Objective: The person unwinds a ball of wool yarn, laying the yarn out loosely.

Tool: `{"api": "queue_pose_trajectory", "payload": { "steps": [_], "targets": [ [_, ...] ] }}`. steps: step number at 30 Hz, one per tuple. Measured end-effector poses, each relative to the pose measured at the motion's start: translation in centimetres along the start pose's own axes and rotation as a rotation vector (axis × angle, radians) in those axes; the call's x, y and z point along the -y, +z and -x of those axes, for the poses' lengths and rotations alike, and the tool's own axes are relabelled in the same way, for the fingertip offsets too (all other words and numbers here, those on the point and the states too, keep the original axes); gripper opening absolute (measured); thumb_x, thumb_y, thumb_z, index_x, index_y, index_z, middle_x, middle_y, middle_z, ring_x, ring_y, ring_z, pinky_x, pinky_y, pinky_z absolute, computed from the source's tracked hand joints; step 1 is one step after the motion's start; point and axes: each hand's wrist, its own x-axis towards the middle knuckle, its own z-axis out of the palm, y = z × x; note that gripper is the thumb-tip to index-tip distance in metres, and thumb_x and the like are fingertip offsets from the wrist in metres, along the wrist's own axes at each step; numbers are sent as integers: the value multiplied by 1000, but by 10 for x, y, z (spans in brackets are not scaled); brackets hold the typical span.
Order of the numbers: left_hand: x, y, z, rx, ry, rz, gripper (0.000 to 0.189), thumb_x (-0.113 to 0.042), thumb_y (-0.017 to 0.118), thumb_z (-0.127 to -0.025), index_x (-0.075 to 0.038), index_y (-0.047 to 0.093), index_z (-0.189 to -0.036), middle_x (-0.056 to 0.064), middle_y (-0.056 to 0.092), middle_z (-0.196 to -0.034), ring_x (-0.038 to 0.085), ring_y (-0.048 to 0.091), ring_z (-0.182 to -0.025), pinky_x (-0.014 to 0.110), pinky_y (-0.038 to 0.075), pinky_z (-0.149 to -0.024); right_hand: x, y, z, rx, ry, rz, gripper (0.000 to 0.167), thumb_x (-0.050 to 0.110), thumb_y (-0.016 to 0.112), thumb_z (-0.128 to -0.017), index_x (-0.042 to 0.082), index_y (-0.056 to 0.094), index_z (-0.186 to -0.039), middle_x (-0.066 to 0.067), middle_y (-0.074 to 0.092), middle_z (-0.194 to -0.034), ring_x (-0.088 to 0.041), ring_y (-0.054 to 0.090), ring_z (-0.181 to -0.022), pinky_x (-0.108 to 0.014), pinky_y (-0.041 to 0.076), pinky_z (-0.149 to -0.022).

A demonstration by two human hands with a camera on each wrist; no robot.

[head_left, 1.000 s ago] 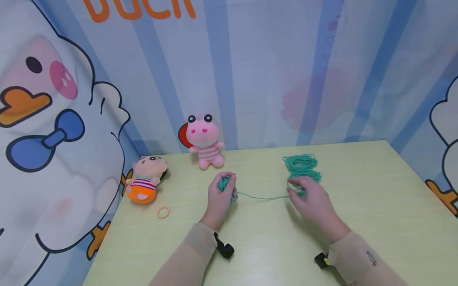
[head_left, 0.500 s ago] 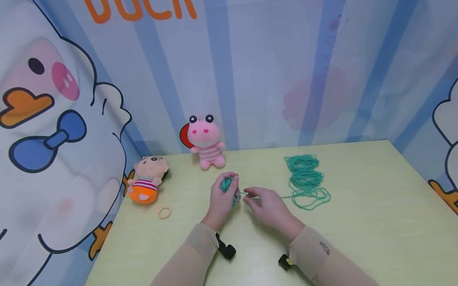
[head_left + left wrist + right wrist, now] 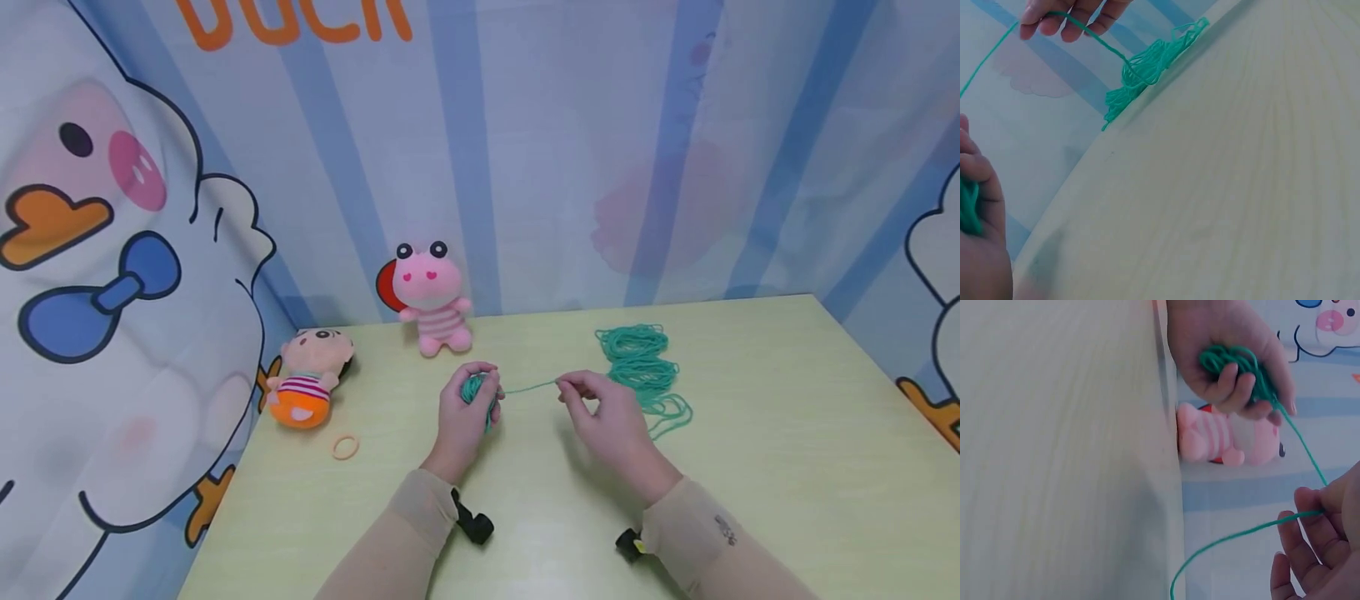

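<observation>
My left hand [image 3: 459, 423] grips a small wound bundle of green yarn [image 3: 472, 387], its fingers curled round it. In the right wrist view, loops of this bundle [image 3: 1215, 359] show beside the palm. A taut yarn strand [image 3: 531, 387] runs from it to my right hand [image 3: 615, 425], whose thumb and forefinger pinch it above the table. From those fingertips the strand sags toward a loose pile of green yarn [image 3: 637, 367], seen behind the right hand. Part of the pile's near loops is hidden by that hand in the head view.
On the pale wooden table [image 3: 525, 517], a pink striped plush toy [image 3: 435, 300] sits at the back edge. A plush doll in orange shorts [image 3: 303, 379] leans at the left, with a peach-coloured ring [image 3: 345, 447] near it. A printed curtain [image 3: 540, 167] stands behind.
My right hand moved left from the pile along the strand to near the left hand, then back right and slightly up, drawing the strand taut. The left hand stayed nearly still.
</observation>
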Motion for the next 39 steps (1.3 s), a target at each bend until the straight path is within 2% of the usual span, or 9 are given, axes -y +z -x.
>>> {"api": "queue_pose_trajectory", "payload": {
  "steps": [3, 5, 7, 11, 16, 26, 30, 34, 39],
  "targets": [
    [-1, 0, 0, 9, 18, -12, 39, -21, 69, -110, 9, 59, -132, -2, 67, -85, 11, 55, -58, 22, 50, -54, -8, -12, 2, -37, 22, -14, 23, 26, 63, -114, 12, 78, -123, -6, 83, -105, -22, 74, -101, -32, 60, -82],
    [-1, -1, 0, 12, 22, -13, 32, -21, 68, -110, 4, 61, -130, 0, 66, -86, 10, 54, -59, 22, 50, -55, -14, -19, 3, -67, 24, -17, 23, 26, 63, -114, 11, 78, -123, -6, 82, -104, -21, 73, -99, -25, 57, -77],
    [0, -1, 0, 11, 25, -9, 25, -20, 68, -111, -2, 64, -127, 0, 63, -85, 10, 53, -59, 23, 50, -56, -20, -27, 4, -98, 29, -23, 23, 25, 63, -113, 10, 78, -122, -6, 82, -104, -18, 72, -97, -22, 56, -71],
    [0, 0, 1, 3, 8, 6, 16, -20, 65, -112, -10, 67, -124, -1, 58, -80, 11, 52, -59, 24, 49, -56, -34, -40, 8, -165, 30, -17, 21, 20, 66, -112, 6, 78, -121, -8, 82, -102, -4, 66, -92, -20, 56, -70],
    [-2, 1, 1, 3, -29, 31, 18, -24, 61, -115, -9, 66, -125, -2, 55, -75, 11, 51, -60, 23, 47, -56, -53, -57, 13, -220, 45, 2, 24, 20, 66, -112, 1, 76, -122, -13, 82, -102, 7, 61, -89, -14, 54, -71],
    [-2, 0, 2, -15, -37, 43, 21, -26, 62, -114, -7, 65, -125, -2, 53, -72, 11, 48, -59, 22, 44, -54, -82, -80, 18, -271, 116, 12, 31, 25, 63, -113, -1, 76, -124, -19, 81, -104, 12, 60, -84, -8, 52, -70],
    [-1, -1, 2, -2, -10, 33, 29, -19, 66, -111, 3, 61, -130, -3, 53, -73, 11, 47, -56, 22, 44, -52, -88, -84, 18, -274, 127, 36, 31, 24, 62, -113, -1, 76, -124, -19, 81, -104, 13, 58, -83, -6, 50, -72],
    [-1, 0, 2, 9, 12, 29, 34, -9, 66, -109, 12, 55, -134, -2, 54, -75, 10, 47, -56, 22, 43, -52, -94, -88, 18, -255, 161, 96, 34, 28, 61, -114, 0, 77, -124, -17, 81, -103, 7, 59, -81, -7, 49, -71],
    [-3, 2, 2, -3, 11, 46, 24, -6, 60, -110, 9, 58, -129, 7, 58, -83, 10, 45, -58, 23, 40, -53, -100, -93, 18, -160, 239, 214, 35, 29, 61, -113, 1, 78, -123, -18, 80, -107, -18, 67, -88, -23, 51, -74]
  ]
}}
